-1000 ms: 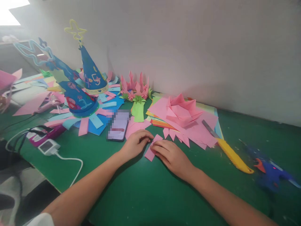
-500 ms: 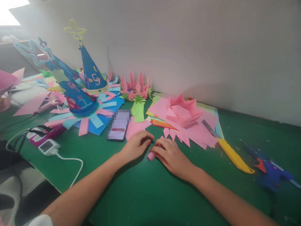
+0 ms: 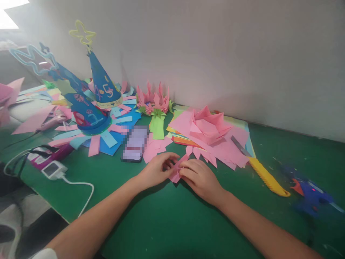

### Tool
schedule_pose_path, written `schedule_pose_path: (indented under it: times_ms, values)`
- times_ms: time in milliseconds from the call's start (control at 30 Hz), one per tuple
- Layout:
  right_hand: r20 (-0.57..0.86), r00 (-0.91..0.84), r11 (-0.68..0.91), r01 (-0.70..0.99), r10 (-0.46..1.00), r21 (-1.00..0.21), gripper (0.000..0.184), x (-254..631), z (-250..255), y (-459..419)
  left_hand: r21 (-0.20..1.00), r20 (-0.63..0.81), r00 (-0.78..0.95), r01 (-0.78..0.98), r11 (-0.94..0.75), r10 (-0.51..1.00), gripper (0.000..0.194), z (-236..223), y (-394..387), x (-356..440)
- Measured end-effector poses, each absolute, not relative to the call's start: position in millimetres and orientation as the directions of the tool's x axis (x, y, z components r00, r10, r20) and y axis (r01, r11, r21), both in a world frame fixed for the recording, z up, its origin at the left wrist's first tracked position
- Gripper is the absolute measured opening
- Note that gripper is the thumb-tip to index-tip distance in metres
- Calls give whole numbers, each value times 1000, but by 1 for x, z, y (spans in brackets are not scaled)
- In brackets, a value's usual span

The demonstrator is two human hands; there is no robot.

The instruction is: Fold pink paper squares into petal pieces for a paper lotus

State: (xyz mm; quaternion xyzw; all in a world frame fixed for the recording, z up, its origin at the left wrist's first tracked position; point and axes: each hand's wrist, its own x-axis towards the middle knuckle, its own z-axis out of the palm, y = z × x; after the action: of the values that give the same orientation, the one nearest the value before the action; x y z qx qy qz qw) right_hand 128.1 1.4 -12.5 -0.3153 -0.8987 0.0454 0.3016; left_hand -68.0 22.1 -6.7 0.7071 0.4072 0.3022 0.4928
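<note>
A small creased piece of pink paper [image 3: 175, 176] lies between my two hands, low over the green table. My left hand [image 3: 159, 167] pinches its left edge between curled fingers. On the other side, my right hand [image 3: 198, 178] has its fingers closed on the paper's right edge. Part of the sheet is hidden under my fingers. Just beyond the hands lie pointed pink paper cutouts [image 3: 201, 154] and a stack of coloured sheets with a folded pink paper flower [image 3: 208, 126] on top.
A phone [image 3: 135, 143] lies left of the hands. Blue cone hats [image 3: 104, 81] and a pink paper crown [image 3: 153, 99] stand behind. To the right are a yellow-handled knife [image 3: 268, 176] and a blue glue gun [image 3: 312, 196]. A power strip [image 3: 51, 156] with cables sits left.
The pink paper, rolled up half a second ago, is now opened out flatter between both hands. My left hand has moved in to grip it. The view has shifted slightly.
</note>
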Motion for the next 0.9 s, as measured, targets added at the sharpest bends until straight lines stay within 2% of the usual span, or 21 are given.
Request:
schedule_pose_path:
  times_ms: [167, 300, 567, 767, 900]
  values:
    - [448, -677, 808, 539, 584, -238, 24, 131, -8, -1, 909, 70, 495, 325, -260, 866, 16, -5, 23, -70]
    - [414, -714, 824, 512, 565, -240, 26, 133, -5, -5, 871, 122, 542, 342, -351, 831, 21, -6, 23, -72]
    - [320, -764, 803, 406, 560, -436, 26, 136, -7, -7, 852, 105, 584, 364, -375, 805, 19, -4, 21, -72]
    - [171, -759, 712, 473, 629, -519, 21, 141, 6, -15, 869, 62, 642, 342, -358, 764, 18, 0, 18, -71]
    - [167, -713, 669, 514, 681, -537, 23, 144, 6, -27, 834, 59, 682, 367, -411, 729, 11, 3, 17, -71]
